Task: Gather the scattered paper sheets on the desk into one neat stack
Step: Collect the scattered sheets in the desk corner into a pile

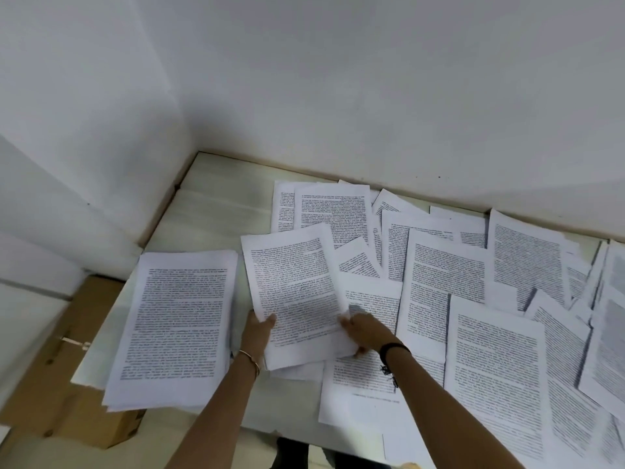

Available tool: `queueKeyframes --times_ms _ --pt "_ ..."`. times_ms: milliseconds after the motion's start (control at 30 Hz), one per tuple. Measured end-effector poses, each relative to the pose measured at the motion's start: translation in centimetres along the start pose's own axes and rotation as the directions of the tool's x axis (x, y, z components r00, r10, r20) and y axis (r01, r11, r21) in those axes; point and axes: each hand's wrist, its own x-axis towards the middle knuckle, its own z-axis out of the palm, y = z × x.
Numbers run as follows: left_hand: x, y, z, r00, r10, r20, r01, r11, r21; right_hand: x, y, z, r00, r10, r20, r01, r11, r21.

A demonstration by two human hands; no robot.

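Left hand and right hand each pinch a lower corner of the sheet between them: light, limp, probably slides easily.

Stack left on desk; scattered sheets right.

Soft, even, cool light fills the scene, turning the walls bluish-grey; no source shows. Shadows are faint: thin dark edges under overlapping sheets on the right and a soft one beneath the stack. Focus is slightly soft throughout, the print smears into lines, and both hands blur. Wide-angle bending curves the far edge of the desk.
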Motion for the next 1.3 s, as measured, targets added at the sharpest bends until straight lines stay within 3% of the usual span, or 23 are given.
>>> queueKeyframes --times_ms 67,200,300,400,533,700,800,867,933,1000,1133,1300 --pt "-0.7 0.6 0.0 0.997 0.047 -0.061 -0.045 0.998 0.045 0.1 0.0 0.5 1.0 -0.002 0.019 0.001 0.999 0.053" --pt "-1.7 2.4 -2.0 0.98 0.184 0.076 -0.188 0.981 0.047 1.4 -0.1 1.2 0.965 -0.102 -0.243 0.178 0.932 0.317" --pt "-2.2 3.3 -4.3 0.959 0.254 0.127 -0.267 0.959 0.098 2.3 -2.3 2.1 0.958 -0.121 -0.262 0.235 0.853 0.466" --pt "-2.8 3.7 -7.1 0.947 0.305 -0.099 -0.289 0.946 0.147 1.9 -6.5 4.1 0.957 -0.178 -0.23 0.277 0.801 0.531" --pt "-3.9 3.4 -11.6 0.835 0.357 -0.419 -0.227 0.917 0.329 1.6 -11.3 7.8 0.944 -0.295 -0.148 0.33 0.852 0.407" --pt "-4.3 1.7 -16.9 0.733 0.336 -0.591 -0.029 0.884 0.467 1.1 -15.8 11.8 0.942 -0.333 -0.035 0.324 0.88 0.347" --pt "-3.7 0.9 -18.9 0.784 0.282 -0.553 0.007 0.887 0.462 1.2 -16.7 13.6 0.938 -0.346 -0.009 0.34 0.916 0.211" --pt "-3.4 0.7 -19.9 0.844 0.241 -0.479 -0.013 0.902 0.432 1.5 -16.7 14.9 0.925 -0.379 0.014 0.379 0.925 0.017" --pt "-3.1 0.5 -20.7 0.87 0.222 -0.44 0.007 0.887 0.461 1.7 -16.3 15.4 0.91 -0.41 0.06 0.413 0.886 -0.209" --pt "-2.7 0.3 -21.4 0.873 0.182 -0.453 0.113 0.827 0.55 1.8 -15.8 15.1 0.904 -0.424 0.061 0.42 0.848 -0.322" --pt "-2.5 -0.3 -21.4 0.89 0.116 -0.442 0.215 0.748 0.628 2.0 -15.3 14.5 0.907 -0.418 0.044 0.415 0.874 -0.254" --pt "-0.9 0.8 -20.1 0.902 0.089 -0.423 0.209 0.767 0.607 2.5 -15.0 14.9 0.933 -0.357 0.036 0.358 0.934 -0.006"
